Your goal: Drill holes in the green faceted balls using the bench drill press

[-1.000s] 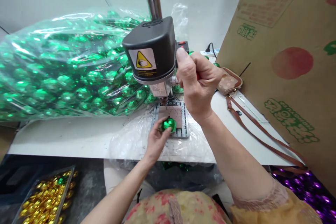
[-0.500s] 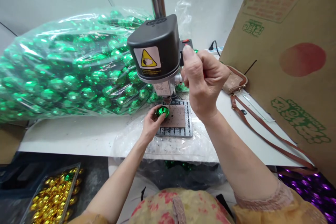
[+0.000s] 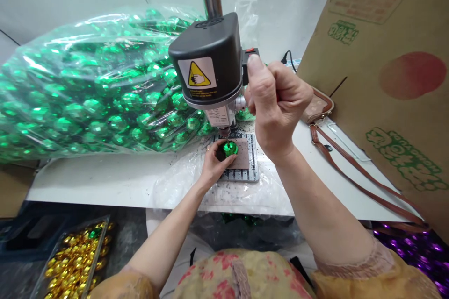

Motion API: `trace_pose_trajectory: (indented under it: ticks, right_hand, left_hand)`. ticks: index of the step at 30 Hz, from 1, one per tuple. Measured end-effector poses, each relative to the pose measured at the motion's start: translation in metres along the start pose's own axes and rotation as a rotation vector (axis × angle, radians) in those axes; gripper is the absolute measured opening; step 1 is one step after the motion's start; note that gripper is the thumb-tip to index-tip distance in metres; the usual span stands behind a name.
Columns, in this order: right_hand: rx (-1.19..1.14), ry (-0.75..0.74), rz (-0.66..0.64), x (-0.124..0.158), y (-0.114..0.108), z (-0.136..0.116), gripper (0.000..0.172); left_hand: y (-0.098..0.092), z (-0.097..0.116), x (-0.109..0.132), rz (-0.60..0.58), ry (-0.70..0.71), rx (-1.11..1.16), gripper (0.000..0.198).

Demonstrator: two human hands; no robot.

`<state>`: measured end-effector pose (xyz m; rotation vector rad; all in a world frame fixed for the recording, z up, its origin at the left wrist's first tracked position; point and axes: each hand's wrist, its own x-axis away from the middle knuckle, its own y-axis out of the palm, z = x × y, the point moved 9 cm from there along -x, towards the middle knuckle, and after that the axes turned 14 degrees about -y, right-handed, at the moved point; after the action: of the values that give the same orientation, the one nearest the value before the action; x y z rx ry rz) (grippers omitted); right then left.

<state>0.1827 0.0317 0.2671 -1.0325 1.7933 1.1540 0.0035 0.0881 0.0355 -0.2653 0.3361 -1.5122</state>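
Read clock directions from the green faceted ball (image 3: 230, 148), with 12 o'clock toward the top of the view. Located near the middle of the bench (image 3: 98, 182), over the pinkish board (image 3: 242, 160) on the base plate (image 3: 242, 176) and just below the drill chuck (image 3: 225, 132). Nearly spherical, thus alike along every axis; directed with the upper side toward the chuck, at about 12 o'clock. Cannot tell whether touching the board.

Grasped by the left hand (image 3: 212, 164), with the thumb at 5 o'clock and the fingers around the 10 o'clock side.

Clenched with the right hand (image 3: 278, 105), between 1 and 2 o'clock, on the feed handle, itself hidden behind the fingers. Mounted at 12 o'clock, with spindle pointing down toward 6 o'clock: drill press head (image 3: 210, 56), bearing a yellow warning label (image 3: 197, 74).

Placed toward 10 o'clock: clear plastic bag (image 3: 98, 98) of green faceted balls. Placed at 2 o'clock: small handbag (image 3: 317, 108), before a cardboard box (image 3: 379, 117). Placed at 8 o'clock, below bench level: clear tray (image 3: 95, 261) of gold balls. Visible at 4 o'clock: purple balls (image 3: 414, 254).
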Motion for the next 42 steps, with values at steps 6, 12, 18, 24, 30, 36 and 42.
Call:
trace_pose_trajectory:
  ticks: [6,12,18,24,30,36,42]
  right_hand:
    - [0.032,0.006,-0.031,-0.002,0.000,-0.002,0.047]
    - [0.034,-0.084,-0.056,0.010,-0.006,-0.009,0.046]
    - [0.029,-0.136,-0.079,0.026,-0.011,-0.009,0.047]
    - [0.022,-0.201,-0.073,0.031,-0.013,-0.010,0.046]
    - [0.024,-0.245,-0.073,0.039,-0.015,-0.010,0.044]
    - [0.023,-0.302,-0.079,0.044,-0.016,-0.012,0.043]
    - [-0.044,-0.332,-0.079,0.048,-0.017,-0.010,0.045]
  left_hand:
    - [0.010,0.003,0.003,-0.056,0.014,0.059,0.054]
    - [0.011,-0.001,0.002,-0.065,-0.013,0.040,0.055]
    - [0.010,0.003,0.004,-0.067,0.017,0.030,0.055]
    - [0.009,0.005,0.006,-0.058,0.044,0.040,0.053]
    - [0.009,0.004,0.006,-0.053,0.055,0.038,0.051]
    - [0.010,0.006,0.007,-0.052,0.054,0.046,0.051]
    - [0.010,0.004,0.007,-0.059,0.035,0.056,0.053]
